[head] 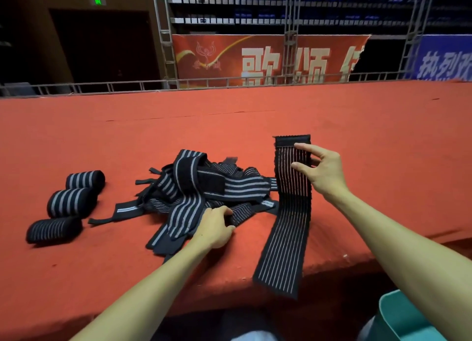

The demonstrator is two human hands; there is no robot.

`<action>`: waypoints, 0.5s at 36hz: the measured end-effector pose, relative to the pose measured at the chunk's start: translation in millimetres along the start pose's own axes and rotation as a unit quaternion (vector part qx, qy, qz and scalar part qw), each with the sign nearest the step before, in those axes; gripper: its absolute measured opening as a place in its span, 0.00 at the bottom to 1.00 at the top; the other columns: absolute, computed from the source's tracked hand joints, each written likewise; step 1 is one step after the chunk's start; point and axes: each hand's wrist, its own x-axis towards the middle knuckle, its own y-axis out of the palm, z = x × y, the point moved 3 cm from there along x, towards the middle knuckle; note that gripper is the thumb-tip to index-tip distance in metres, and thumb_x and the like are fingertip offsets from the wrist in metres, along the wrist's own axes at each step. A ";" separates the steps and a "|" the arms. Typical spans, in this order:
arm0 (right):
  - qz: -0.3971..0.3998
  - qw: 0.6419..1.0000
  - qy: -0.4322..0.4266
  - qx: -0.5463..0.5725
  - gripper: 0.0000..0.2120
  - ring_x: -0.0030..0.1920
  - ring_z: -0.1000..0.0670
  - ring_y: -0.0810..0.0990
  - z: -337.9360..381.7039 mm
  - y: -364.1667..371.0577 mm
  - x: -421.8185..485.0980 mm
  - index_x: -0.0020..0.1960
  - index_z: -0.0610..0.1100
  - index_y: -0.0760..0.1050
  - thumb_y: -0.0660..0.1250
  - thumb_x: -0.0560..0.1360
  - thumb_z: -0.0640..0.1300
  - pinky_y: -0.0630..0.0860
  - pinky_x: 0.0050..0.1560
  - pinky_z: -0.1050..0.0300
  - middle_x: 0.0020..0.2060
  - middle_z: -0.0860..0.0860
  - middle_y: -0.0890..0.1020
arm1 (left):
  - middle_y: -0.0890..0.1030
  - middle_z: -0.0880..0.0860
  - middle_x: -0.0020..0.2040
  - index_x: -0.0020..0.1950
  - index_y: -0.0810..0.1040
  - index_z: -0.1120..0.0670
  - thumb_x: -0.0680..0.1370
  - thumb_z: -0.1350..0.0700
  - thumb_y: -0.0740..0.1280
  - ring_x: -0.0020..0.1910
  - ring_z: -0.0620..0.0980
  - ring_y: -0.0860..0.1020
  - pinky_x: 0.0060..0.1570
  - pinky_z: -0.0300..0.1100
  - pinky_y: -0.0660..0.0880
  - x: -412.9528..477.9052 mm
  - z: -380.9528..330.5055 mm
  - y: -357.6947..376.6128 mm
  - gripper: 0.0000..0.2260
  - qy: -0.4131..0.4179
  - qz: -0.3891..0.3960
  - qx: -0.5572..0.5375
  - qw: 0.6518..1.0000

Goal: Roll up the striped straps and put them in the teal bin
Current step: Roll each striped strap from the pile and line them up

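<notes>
Centre right of the frame: right hand (322, 167) pinching the upper part of a long striped strap (286, 236), thumb and fingers closed on its right edge just below the plain black end; strap hanging down across the red table (255, 116) edge, lower end dangling past it toward the bottom of the frame. Centre: left hand (215, 227) resting on the near side of the tangled pile of striped straps (204, 187), fingers curled into the fabric (whether actually gripping, cannot tell). Left of the frame: three rolled straps (71, 203) lying side by side in a diagonal row, well apart from the pile. Bottom right corner: teal bin (406, 320), only partly in view, below the table edge
</notes>
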 end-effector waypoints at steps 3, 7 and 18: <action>-0.004 1.000 0.002 -0.001 0.22 0.60 0.49 0.81 -2.7 -0.4 -2.0 0.61 0.49 0.80 0.77 0.70 0.35 0.76 0.65 0.47 0.57 0.50 0.83 | 0.80 0.57 0.60 0.69 0.76 0.54 0.75 0.56 0.74 0.59 0.53 0.78 0.62 0.37 0.69 0.6 4.8 -4.0 0.23 0.007 0.009 0.002 1.000; 0.002 1.000 0.005 0.001 0.21 0.57 0.53 0.81 -0.3 0.6 -4.3 0.62 0.45 0.81 0.76 0.70 0.34 0.76 0.64 0.53 0.55 0.53 0.82 | 0.80 0.56 0.58 0.68 0.78 0.53 0.74 0.54 0.76 0.54 0.50 0.79 0.55 0.35 0.68 3.0 7.9 -6.1 0.23 0.012 0.005 -0.008 1.000; 0.026 1.000 -0.001 -0.018 0.21 0.57 0.55 0.80 3.4 10.7 -7.0 0.62 0.45 0.81 0.76 0.70 0.34 0.74 0.64 0.59 0.54 0.56 0.81 | 0.74 0.52 0.54 0.63 0.81 0.53 0.76 0.49 0.73 0.52 0.50 0.77 0.58 0.40 0.70 6.5 7.9 -0.8 0.18 0.040 -0.043 -0.005 0.998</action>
